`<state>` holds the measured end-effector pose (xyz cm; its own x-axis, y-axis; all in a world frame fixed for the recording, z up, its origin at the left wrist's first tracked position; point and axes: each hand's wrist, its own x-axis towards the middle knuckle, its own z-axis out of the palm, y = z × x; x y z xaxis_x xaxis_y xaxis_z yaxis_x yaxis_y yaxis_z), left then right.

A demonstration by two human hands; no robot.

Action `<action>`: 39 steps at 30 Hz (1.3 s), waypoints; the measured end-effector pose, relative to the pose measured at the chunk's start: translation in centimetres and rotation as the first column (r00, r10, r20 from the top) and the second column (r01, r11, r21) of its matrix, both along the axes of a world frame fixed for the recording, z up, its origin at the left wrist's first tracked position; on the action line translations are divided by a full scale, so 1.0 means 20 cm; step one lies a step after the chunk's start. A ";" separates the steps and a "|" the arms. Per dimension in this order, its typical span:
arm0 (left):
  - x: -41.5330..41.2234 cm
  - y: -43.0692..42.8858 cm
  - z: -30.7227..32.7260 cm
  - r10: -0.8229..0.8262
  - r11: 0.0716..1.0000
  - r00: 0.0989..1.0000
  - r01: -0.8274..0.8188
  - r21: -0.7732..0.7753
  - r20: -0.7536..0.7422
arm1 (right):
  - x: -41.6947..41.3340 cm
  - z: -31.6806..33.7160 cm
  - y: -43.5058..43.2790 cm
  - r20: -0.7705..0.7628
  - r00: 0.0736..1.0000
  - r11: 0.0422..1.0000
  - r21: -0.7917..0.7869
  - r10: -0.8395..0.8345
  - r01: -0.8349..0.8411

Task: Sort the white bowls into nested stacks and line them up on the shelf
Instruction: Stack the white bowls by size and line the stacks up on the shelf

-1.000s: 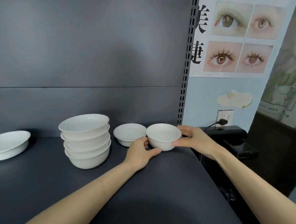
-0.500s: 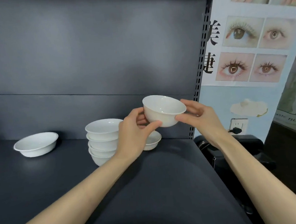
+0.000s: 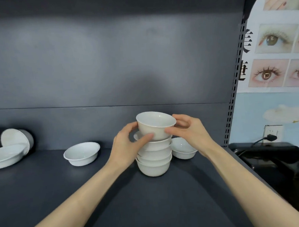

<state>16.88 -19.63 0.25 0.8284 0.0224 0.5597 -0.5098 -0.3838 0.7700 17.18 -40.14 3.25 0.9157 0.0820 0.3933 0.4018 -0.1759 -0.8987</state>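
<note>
We grip the small bowl (image 3: pixel 155 125) with fingers of our left hand (image 3: pixel 128 146) and right hand (image 3: pixel 190 130) curled round it, tilted just above the stack (image 3: pixel 154 157), so lowering it crooked could topple the pile.

The held bowl (image 3: pixel 155 129) and the stack of bowls (image 3: pixel 154 163) look like smooth, glazed white ceramic with a soft sheen. The shelf (image 3: pixel 44 195) is matt dark grey, its perforated upright (image 3: pixel 232 111) apparently painted metal.
</note>
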 end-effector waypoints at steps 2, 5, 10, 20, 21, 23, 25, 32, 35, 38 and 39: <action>0.02 0.04 -0.03 -0.057 0.998 0.998 0.057 0.011 -0.037 | 0.00 -0.02 0.03 -0.017 0.999 0.999 -0.016 -0.028 0.028; 0.05 0.08 -0.09 -0.120 0.993 0.989 0.120 -0.005 -0.081 | -0.01 -0.04 0.05 -0.039 0.997 0.997 -0.044 -0.069 0.067; 0.09 0.12 -0.15 -0.174 0.985 0.980 0.172 -0.029 -0.101 | -0.04 -0.08 0.09 -0.069 0.989 0.987 -0.099 -0.134 0.127; 0.10 0.12 -0.23 -0.322 0.947 0.920 0.308 -0.095 -0.222 | -0.08 -0.11 0.10 -0.125 0.986 0.986 -0.140 -0.110 0.092; 0.11 0.11 -0.25 -0.336 0.942 0.905 0.323 -0.093 -0.259 | -0.08 -0.13 0.10 -0.147 0.984 0.986 -0.147 -0.100 0.078; 0.13 0.09 -0.27 -0.399 0.917 0.866 0.377 -0.131 -0.300 | -0.07 -0.16 0.11 -0.170 0.983 0.989 -0.138 -0.074 0.051; 0.14 0.07 -0.29 -0.434 0.901 0.838 0.411 -0.141 -0.331 | -0.05 -0.18 0.12 -0.156 0.985 0.989 -0.137 -0.068 0.047; 0.19 0.09 -0.32 -0.392 0.920 0.857 0.370 -0.130 -0.335 | 0.00 -0.18 0.13 -0.134 0.989 0.992 -0.115 -0.069 0.053; 0.23 0.12 -0.32 -0.400 0.917 0.856 0.374 -0.141 -0.327 | 0.05 -0.19 0.17 -0.133 0.989 0.994 -0.097 -0.062 0.049; 0.27 0.17 -0.31 -0.394 0.919 0.859 0.367 -0.142 -0.327 | 0.12 -0.20 0.22 -0.144 0.988 0.996 -0.076 -0.050 0.039; 0.28 0.18 -0.30 -0.390 0.921 0.862 0.365 -0.136 -0.324 | 0.15 -0.20 0.23 -0.142 0.989 0.997 -0.075 -0.042 0.032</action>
